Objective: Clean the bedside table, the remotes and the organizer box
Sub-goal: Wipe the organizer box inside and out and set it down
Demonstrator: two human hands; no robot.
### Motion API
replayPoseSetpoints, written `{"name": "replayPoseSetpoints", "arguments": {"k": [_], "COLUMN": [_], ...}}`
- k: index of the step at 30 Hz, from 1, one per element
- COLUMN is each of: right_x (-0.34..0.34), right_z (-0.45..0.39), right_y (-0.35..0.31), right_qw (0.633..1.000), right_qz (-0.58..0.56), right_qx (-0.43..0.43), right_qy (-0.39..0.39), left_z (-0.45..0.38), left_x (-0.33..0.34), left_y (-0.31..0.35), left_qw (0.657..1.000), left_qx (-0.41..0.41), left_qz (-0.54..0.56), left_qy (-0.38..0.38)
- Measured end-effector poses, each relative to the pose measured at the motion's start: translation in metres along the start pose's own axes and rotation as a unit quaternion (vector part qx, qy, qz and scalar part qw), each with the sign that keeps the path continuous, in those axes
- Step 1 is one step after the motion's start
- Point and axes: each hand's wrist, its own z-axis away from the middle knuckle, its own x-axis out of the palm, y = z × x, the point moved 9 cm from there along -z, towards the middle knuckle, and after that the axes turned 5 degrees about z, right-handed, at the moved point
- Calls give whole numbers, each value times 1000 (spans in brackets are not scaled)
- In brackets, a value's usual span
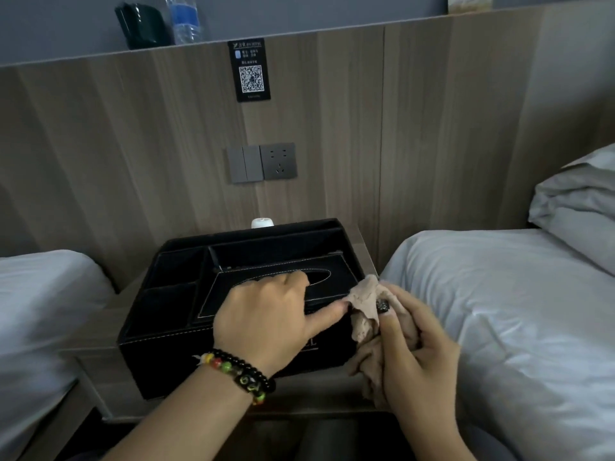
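Right hand (412, 354) grips a bunched tan cloth (364, 307), fingers curled round it, one fold pushed up against the right front corner of the black organizer box (186, 301). My left hand (266, 314) lies palm down on the box's tissue lid (326, 274), fingers spread and fairly straight, thumb reaching toward the cloth; it steadies the box and holds nothing.

Box sits on the bedside table (109, 371), near its front edge, between the two beds. Its open compartments look empty. No remotes visible from here; a small white item (262, 223) shows behind the box, identity unclear.

Judged step: wiping the box's right end and lid.

Risks:
- Box stands close to the table's front edge. A hard sideways wipe without the left hand bearing down could slide it off.
- The tissue slot lies just under my left fingertips; the cloth could snag there.
- Loose cloth hanging below my hand may drag dust onto the bed sheet (499, 311) beside it.
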Motion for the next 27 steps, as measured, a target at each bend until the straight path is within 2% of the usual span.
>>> {"name": "replayPoseSetpoints", "arguments": {"k": [4, 7, 10, 12, 13, 16, 19, 20, 21, 23, 24, 25, 27], "right_x": [18, 45, 82, 106, 118, 139, 148, 151, 155, 155, 151, 145, 133], "right_z": [-5, -27, -49, -54, -54, -45, -39, -41, -48, -73, -88, -102, -124], "right_y": [-54, -110, -173, -205, -214, -223, -232, -233, -231, -219, -212, -203, -188], "right_qw": [994, 983, 964, 941, 930, 917, 910, 905, 901, 901, 906, 914, 927], "right_qz": [6, 7, 27, 88, 115, 136, 130, 141, 163, 225, 248, 263, 281], "right_qx": [-105, -168, -210, -243, -256, -278, -288, -287, -281, -259, -243, -223, -179], "right_qy": [-23, -72, -162, -218, -237, -252, -269, -280, -286, -266, -241, -214, -173], "left_z": [4, -4, -15, -20, -21, -20, -20, -20, -21, -22, -21, -21, -21], "left_x": [-40, -71, -92, -89, -86, -70, -54, -57, -57, -53, -55, -59, -72], "left_y": [-20, -51, -82, -95, -102, -124, -148, -146, -146, -143, -142, -140, -134], "left_qw": [993, 970, 916, 863, 849, 873, 848, 838, 821, 733, 717, 730, 790], "left_qx": [14, -40, -124, -157, -160, -142, -165, -144, -123, -137, -130, -123, -91], "left_qz": [90, 186, 329, 425, 450, 411, 456, 478, 513, 645, 666, 655, 585], "left_qy": [80, 149, 196, 223, 228, 220, 214, 219, 217, 169, 155, 153, 159]}}
